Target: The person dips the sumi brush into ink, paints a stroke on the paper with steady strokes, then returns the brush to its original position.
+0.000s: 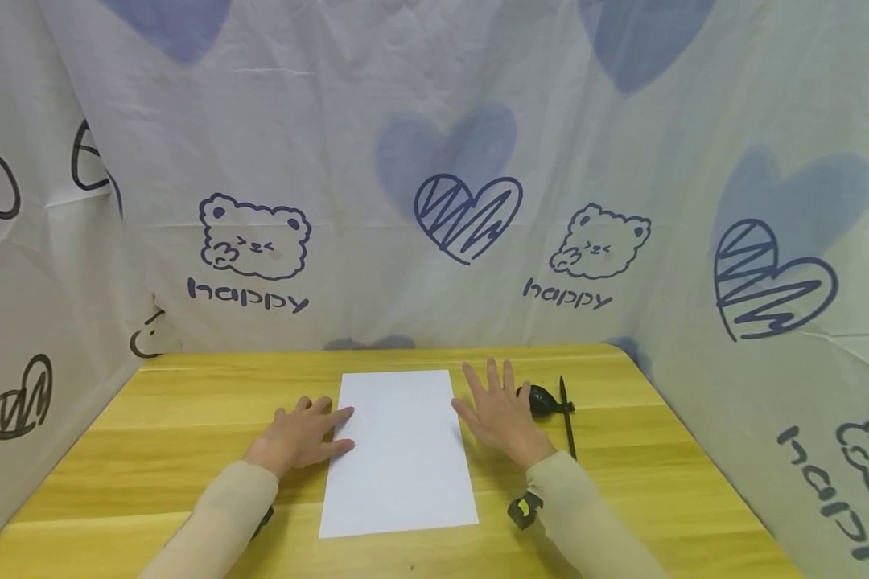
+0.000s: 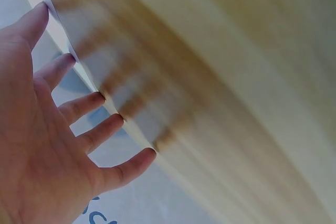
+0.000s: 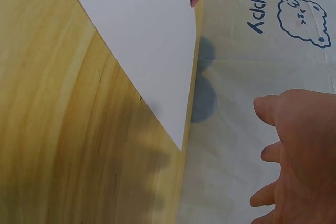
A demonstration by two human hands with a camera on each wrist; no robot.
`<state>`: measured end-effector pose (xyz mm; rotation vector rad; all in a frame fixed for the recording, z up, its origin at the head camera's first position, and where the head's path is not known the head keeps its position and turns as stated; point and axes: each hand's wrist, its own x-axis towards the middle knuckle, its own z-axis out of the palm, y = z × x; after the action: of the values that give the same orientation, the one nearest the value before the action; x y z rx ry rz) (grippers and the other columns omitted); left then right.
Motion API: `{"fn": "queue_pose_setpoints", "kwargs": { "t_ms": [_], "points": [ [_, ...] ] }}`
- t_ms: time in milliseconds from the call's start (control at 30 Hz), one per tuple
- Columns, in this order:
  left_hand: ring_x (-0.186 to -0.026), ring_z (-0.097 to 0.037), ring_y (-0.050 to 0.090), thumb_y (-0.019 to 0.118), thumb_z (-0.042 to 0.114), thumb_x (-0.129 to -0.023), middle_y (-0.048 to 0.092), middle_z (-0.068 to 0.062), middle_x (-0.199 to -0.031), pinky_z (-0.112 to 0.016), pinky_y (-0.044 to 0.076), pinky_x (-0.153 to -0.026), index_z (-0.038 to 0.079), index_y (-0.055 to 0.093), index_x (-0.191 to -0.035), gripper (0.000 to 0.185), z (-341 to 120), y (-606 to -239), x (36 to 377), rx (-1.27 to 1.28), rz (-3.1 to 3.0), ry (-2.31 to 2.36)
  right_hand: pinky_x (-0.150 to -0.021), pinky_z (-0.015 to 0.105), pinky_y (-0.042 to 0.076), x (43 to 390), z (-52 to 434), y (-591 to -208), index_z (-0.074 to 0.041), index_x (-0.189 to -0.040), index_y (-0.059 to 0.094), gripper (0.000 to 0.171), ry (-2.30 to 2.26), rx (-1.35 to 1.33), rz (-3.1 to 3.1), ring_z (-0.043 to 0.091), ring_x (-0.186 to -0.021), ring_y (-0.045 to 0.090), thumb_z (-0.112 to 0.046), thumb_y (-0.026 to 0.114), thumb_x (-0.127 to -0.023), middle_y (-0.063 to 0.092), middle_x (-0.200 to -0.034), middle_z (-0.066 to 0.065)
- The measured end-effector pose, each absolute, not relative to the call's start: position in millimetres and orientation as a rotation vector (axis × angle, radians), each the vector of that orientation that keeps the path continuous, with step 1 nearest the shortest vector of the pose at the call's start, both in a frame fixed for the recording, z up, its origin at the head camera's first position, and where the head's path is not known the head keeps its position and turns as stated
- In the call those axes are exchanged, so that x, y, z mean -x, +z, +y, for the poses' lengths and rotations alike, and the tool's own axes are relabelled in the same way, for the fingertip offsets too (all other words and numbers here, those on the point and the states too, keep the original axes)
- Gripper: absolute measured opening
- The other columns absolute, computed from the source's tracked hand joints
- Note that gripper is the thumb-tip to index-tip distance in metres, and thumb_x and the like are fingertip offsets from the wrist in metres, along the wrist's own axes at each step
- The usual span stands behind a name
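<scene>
Head view, white paper sheet (image 1: 400, 450) flat on table (image 1: 659, 482) btwn both grips, left hand (image 1: 300, 438) fingers straight touching its left edge, right hand (image 1: 500, 414) spread wide at right edge, black pen (image 1: 568, 418) just right.

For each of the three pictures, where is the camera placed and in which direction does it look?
Head: worn on the head, looking forward and down at the table, the paper, the pen; both forearms, left hand and right hand show.
Left wrist: looks along the open left hand at blurred wood.
Right wrist: looks past the right hand's fingers at the paper.
Shared: head and right wrist views both show the paper.
</scene>
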<state>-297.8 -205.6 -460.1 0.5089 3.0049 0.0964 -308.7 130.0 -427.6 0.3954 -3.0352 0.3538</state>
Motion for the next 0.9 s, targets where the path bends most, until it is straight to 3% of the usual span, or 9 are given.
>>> {"fn": "queue_pose_setpoints", "kwargs": {
  "t_ms": [400, 667, 900],
  "points": [
    [-0.141, -0.052, 0.043, 0.058, 0.064, -0.097, 0.045, -0.021, -0.159, -0.086, 0.028, -0.106, 0.023, 0.049, -0.154, 0.071, -205, -455, 294, -0.47, 2.987, 0.162, -0.12, 0.078, 0.015, 313, 152, -421, -0.021, -0.166, 0.021, 0.067, 0.4, -0.434, -3.049, 0.051, -0.159, 0.007, -0.046, 0.044, -0.109, 0.016, -0.171, 0.026],
    [-0.146, -0.054, 0.037, 0.057, 0.066, -0.097, 0.041, -0.021, -0.163, -0.086, 0.023, -0.109, 0.024, 0.047, -0.156, 0.073, -208, -458, 296, -0.447, 2.965, 0.2, -0.114, 0.064, 0.042, 318, 179, -404, -0.009, -0.149, 0.053, 0.049, 0.381, -0.613, -2.954, 0.045, -0.14, 0.05, -0.025, 0.062, -0.103, 0.055, -0.15, 0.022],
    [-0.147, -0.054, 0.035, 0.057, 0.066, -0.096, 0.039, -0.02, -0.164, -0.085, 0.021, -0.111, 0.024, 0.047, -0.156, 0.074, -212, -460, 295, -0.439, 2.954, 0.236, -0.106, 0.056, 0.051, 325, 208, -399, -0.005, -0.136, 0.065, 0.039, 0.27, -0.677, -2.923, 0.041, -0.128, 0.062, -0.017, 0.069, -0.099, 0.066, -0.138, 0.018]
  ]
}}
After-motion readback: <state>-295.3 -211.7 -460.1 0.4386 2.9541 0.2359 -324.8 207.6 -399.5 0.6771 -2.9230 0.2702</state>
